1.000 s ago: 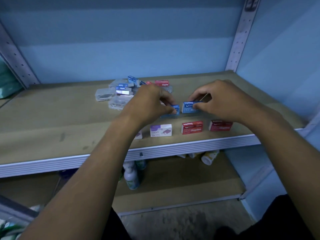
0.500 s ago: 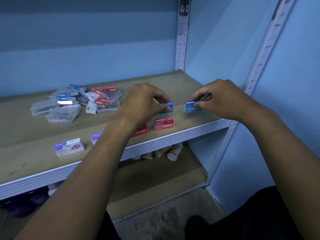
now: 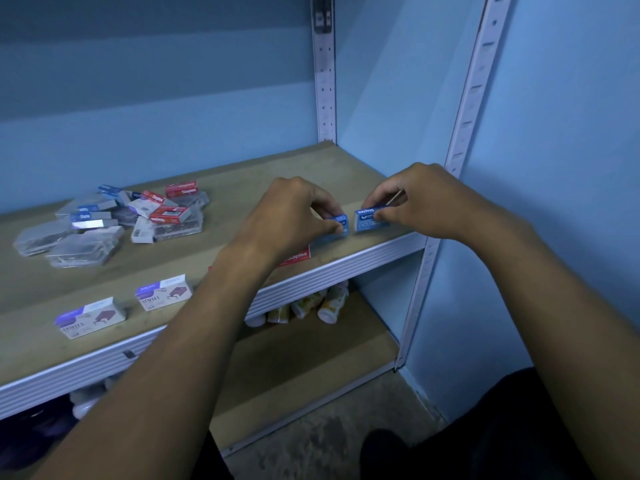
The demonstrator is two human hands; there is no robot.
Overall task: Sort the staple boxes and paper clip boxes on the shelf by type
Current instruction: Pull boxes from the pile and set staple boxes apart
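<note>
Near the right end of the shelf (image 3: 367, 258), my left hand (image 3: 294, 216) pinched one blue staple box (image 3: 337, 225) while my right hand (image 3: 422, 199) pinched a second blue box (image 3: 367, 220) just beside it, both close to the front edge. By my left wrist a red staple box (image 3: 298, 256) lay partly hidden, and two white-and-purple staple boxes (image 3: 162, 292) sat further left along the front. Behind them lay a mixed heap of boxes (image 3: 114, 223), red, blue and clear.
</note>
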